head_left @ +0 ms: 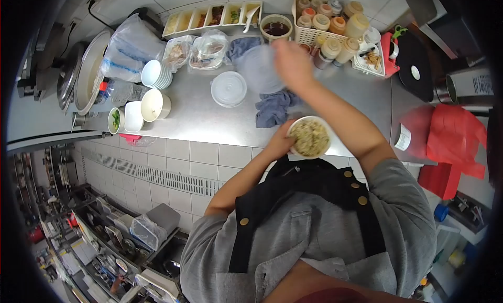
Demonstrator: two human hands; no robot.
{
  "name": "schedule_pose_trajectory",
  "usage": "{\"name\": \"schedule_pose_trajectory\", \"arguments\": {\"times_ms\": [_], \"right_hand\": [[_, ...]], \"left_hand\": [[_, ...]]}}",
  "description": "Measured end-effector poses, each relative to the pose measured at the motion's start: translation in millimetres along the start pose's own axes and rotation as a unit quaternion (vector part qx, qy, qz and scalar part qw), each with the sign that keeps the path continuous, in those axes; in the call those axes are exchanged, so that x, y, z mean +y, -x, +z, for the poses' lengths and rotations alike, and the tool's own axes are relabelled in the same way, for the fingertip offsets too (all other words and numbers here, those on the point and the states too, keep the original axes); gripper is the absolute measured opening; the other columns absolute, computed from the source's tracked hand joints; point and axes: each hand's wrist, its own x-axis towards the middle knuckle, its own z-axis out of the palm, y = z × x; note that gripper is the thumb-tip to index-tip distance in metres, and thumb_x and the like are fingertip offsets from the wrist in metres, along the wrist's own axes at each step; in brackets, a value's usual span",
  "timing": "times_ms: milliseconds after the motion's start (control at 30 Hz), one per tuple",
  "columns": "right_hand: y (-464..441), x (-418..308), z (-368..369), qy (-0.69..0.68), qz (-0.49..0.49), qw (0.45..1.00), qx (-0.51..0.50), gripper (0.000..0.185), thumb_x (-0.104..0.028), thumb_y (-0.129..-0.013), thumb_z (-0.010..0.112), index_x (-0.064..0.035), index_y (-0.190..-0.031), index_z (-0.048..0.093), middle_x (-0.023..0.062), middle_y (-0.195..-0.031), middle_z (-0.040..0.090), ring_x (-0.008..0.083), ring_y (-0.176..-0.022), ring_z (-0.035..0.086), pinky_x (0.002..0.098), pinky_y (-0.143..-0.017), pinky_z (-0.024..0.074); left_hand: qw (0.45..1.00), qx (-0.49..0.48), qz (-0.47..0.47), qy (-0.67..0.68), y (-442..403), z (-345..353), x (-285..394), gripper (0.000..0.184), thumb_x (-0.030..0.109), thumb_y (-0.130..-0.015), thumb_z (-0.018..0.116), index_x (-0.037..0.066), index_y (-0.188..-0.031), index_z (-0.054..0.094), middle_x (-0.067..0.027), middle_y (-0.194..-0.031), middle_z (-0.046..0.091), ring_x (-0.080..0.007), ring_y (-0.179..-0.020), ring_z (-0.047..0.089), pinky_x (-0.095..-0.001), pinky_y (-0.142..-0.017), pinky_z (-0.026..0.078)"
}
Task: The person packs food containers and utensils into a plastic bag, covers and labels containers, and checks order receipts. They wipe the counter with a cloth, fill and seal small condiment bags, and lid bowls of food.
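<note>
My left hand (282, 139) grips the side of a round white bowl (310, 138), filled with a pale green and yellowish chopped food, close in front of my apron. Farther out over the counter, my right hand (292, 64) is smeared by motion. It holds a translucent round plastic lid (258, 69) by its right edge; the lid is blurred too. Another lidded white container (229, 89) stands to the left of that lid. Between the lid and the bowl lies a crumpled blue-grey cloth (275, 109).
Along the wall stand a row of condiment trays (212, 19), a tub of dark liquid (276, 28) and a basket of sauce bottles (327, 20). Stacked white bowls (156, 75) and an open tub (155, 105) are at left. A red plastic bag (456, 138) hangs at right.
</note>
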Motion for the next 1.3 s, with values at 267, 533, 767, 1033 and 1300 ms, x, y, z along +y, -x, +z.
{"name": "schedule_pose_trajectory", "arguments": {"times_ms": [267, 533, 767, 1033, 1300], "right_hand": [[101.8, 197.7, -141.2, -0.350, 0.294, 0.886, 0.081, 0.045, 0.006, -0.090, 0.058, -0.0056, -0.132, 0.048, 0.0024, -0.095, 0.059, 0.0092, -0.078, 0.060, 0.0233, -0.065, 0.0515], [134.5, 169.3, -167.0, -0.407, 0.302, 0.862, 0.028, 0.044, 0.005, -0.091, 0.061, -0.0038, -0.132, 0.046, 0.0049, -0.096, 0.061, 0.0111, -0.076, 0.062, 0.0261, -0.061, 0.0524], [193.7, 195.6, -123.9, -0.412, 0.392, 0.820, -0.064, 0.042, -0.010, -0.095, 0.064, -0.0015, -0.132, 0.045, 0.0079, -0.105, 0.061, 0.0148, -0.091, 0.063, 0.0306, -0.071, 0.0569], [249.2, 182.0, -97.5, -0.533, 0.479, 0.678, -0.163, 0.041, -0.014, -0.093, 0.068, -0.0027, -0.128, 0.047, 0.0080, -0.113, 0.057, 0.0189, -0.097, 0.064, 0.0346, -0.076, 0.0582], [251.1, 190.3, -85.8, -0.558, 0.468, 0.673, -0.134, 0.037, -0.006, -0.091, 0.069, -0.0016, -0.122, 0.049, 0.0103, -0.107, 0.059, 0.0178, -0.084, 0.065, 0.0324, -0.070, 0.0596]], "left_hand": [[0.919, 0.105, 0.083, -0.371, -90.7, 48.7, 15.2, 0.086, 0.019, -0.082, 0.077, -0.002, -0.150, 0.030, -0.0253, -0.137, 0.046, -0.0405, -0.123, 0.051, -0.0438, -0.106, 0.043], [0.773, 0.062, 0.318, -0.546, -123.8, 129.0, 168.3, 0.114, 0.039, -0.056, 0.093, 0.026, -0.153, 0.035, -0.0220, -0.155, 0.025, -0.0458, -0.139, 0.029, -0.0594, -0.108, 0.035], [0.768, -0.045, 0.084, -0.633, -138.6, 115.2, 122.5, 0.110, 0.047, -0.052, 0.088, 0.037, -0.150, 0.039, -0.0174, -0.159, 0.026, -0.0480, -0.141, 0.028, -0.0667, -0.101, 0.037], [0.748, -0.017, 0.112, -0.654, -121.9, 133.5, 75.0, 0.107, 0.052, -0.054, 0.086, 0.035, -0.150, 0.042, -0.0191, -0.159, 0.027, -0.0506, -0.139, 0.031, -0.0686, -0.100, 0.037], [0.667, 0.048, 0.200, -0.716, -118.4, 139.8, 47.9, 0.098, 0.069, -0.069, 0.071, 0.035, -0.154, 0.036, -0.0209, -0.163, 0.019, -0.0517, -0.144, 0.022, -0.0749, -0.101, 0.029]]}}
